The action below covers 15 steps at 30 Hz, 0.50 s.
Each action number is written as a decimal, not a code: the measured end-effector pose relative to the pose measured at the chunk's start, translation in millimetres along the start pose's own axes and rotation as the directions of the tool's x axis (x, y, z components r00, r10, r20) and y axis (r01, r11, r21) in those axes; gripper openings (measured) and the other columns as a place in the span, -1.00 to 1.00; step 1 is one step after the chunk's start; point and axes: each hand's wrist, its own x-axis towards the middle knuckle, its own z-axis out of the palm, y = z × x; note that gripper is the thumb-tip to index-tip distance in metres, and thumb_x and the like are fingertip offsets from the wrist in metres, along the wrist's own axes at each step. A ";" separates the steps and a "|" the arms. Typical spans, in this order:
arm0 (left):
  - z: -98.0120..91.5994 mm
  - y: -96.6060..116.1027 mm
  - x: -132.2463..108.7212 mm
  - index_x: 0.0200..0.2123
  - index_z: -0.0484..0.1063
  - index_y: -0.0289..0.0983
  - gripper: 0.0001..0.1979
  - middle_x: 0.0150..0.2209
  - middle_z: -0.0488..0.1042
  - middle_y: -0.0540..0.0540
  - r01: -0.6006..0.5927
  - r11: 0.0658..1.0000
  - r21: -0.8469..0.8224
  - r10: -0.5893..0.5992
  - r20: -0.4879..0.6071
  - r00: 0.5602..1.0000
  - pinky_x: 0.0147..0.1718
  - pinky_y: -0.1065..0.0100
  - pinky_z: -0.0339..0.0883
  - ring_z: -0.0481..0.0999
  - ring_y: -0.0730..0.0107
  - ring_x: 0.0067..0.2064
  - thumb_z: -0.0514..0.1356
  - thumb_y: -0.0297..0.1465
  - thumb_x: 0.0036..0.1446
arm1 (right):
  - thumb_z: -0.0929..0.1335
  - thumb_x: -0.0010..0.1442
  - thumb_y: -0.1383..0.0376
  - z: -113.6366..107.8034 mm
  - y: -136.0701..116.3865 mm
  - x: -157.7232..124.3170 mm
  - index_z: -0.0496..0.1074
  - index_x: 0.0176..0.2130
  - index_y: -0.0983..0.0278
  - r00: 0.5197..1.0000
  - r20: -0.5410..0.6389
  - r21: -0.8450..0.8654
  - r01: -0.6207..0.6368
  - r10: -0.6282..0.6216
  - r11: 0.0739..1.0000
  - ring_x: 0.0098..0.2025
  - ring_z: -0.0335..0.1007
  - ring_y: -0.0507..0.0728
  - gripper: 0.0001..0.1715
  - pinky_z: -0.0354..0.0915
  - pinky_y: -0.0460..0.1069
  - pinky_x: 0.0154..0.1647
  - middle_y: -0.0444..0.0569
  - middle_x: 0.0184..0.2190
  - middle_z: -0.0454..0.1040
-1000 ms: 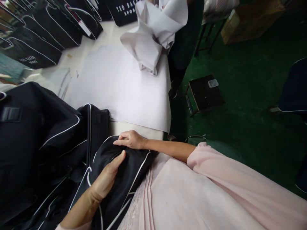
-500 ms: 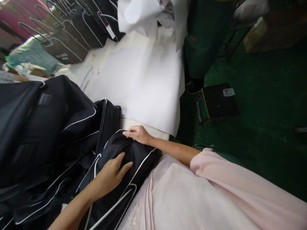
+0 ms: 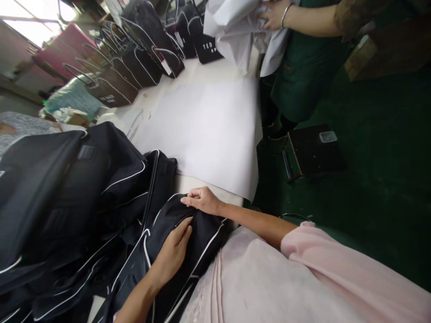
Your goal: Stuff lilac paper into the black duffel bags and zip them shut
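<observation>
A black bag (image 3: 208,229) with white piping lies against my lap at the table's near edge. My right hand (image 3: 205,200) is closed in a pinch on the bag's far end, beside a zipped slit. With the fingertips of my left hand (image 3: 177,246) tucked at that slit and the thumb drawn in beside them, the bag's fabric is held there. What the tucked fingertips touch inside is hidden. More black bags (image 3: 50,197) with white piping are heaped to the left, right up against the one I hold.
White sheets (image 3: 208,130) cover the table ahead. Finished-looking black bags (image 3: 114,80) with handles stand at the back left. Across the table a co-worker's hand (image 3: 274,13) holds white sheeting (image 3: 232,27). A low stool (image 3: 314,154) with a clear plastic tub stands on the green floor.
My left hand has moved further up to the slit, its thumb now drawn in against the fingers. My right hand keeps its pinch. The view has tilted up, bringing the co-worker's arm into sight.
</observation>
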 end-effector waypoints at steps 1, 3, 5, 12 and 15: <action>-4.6 -5.0 -9.4 0.03 0.51 -0.20 -0.58 0.07 0.50 -0.10 -0.078 0.992 0.099 0.082 -0.029 0.996 0.32 0.17 0.04 0.34 0.10 0.23 0.17 -0.50 0.08 | 0.41 0.11 -0.05 -1.4 0.1 -1.7 0.41 -0.49 0.35 1.000 0.014 -0.017 0.020 -0.020 1.000 -0.61 -0.05 -0.09 -0.49 -0.09 -0.11 -0.60 -0.23 -0.67 0.20; -15.5 -16.8 -25.9 0.14 0.43 -0.13 -0.39 0.19 0.40 0.00 -0.197 0.937 0.288 0.218 -0.041 0.975 0.36 0.23 -0.02 0.31 0.17 0.26 0.07 -0.62 0.02 | 0.41 0.12 -0.04 -2.6 1.0 -3.6 0.42 -0.48 0.35 0.999 0.005 -0.029 0.052 -0.052 0.998 -0.60 -0.04 -0.08 -0.51 -0.07 -0.11 -0.57 -0.23 -0.66 0.21; -26.2 -27.0 -34.2 0.15 0.42 -0.10 -0.34 0.24 0.33 0.04 -0.218 0.880 0.422 0.262 -0.048 0.964 0.35 0.25 0.01 0.30 0.18 0.26 0.03 -0.65 -0.01 | 0.41 0.12 -0.04 -1.4 2.4 -3.4 0.43 -0.45 0.36 0.998 -0.014 -0.013 0.062 -0.062 0.998 -0.57 0.04 -0.07 -0.50 -0.02 -0.10 -0.54 -0.19 -0.61 0.28; -51.0 -19.6 2.3 -0.06 0.58 -0.14 -0.60 -0.03 0.56 -0.13 -0.300 0.842 0.448 0.164 0.318 0.934 0.20 0.14 0.26 0.49 0.06 0.08 0.10 -0.53 0.09 | 0.39 0.14 -0.08 11.5 3.0 -1.8 0.43 -0.49 0.36 0.999 -0.039 0.061 0.013 -0.010 0.998 -0.58 0.06 -0.06 -0.45 -0.02 -0.10 -0.55 -0.17 -0.64 0.27; -55.0 -20.1 18.1 0.18 0.39 -0.15 -0.40 0.18 0.41 -0.14 -0.321 0.879 0.354 0.127 0.475 0.871 0.30 0.12 0.11 0.34 0.07 0.24 0.15 -0.54 0.02 | 0.41 0.11 -0.06 14.2 1.3 -2.8 0.42 -0.51 0.36 0.999 -0.039 0.059 0.011 -0.009 0.998 -0.61 0.00 -0.08 -0.47 -0.06 -0.10 -0.58 -0.21 -0.67 0.23</action>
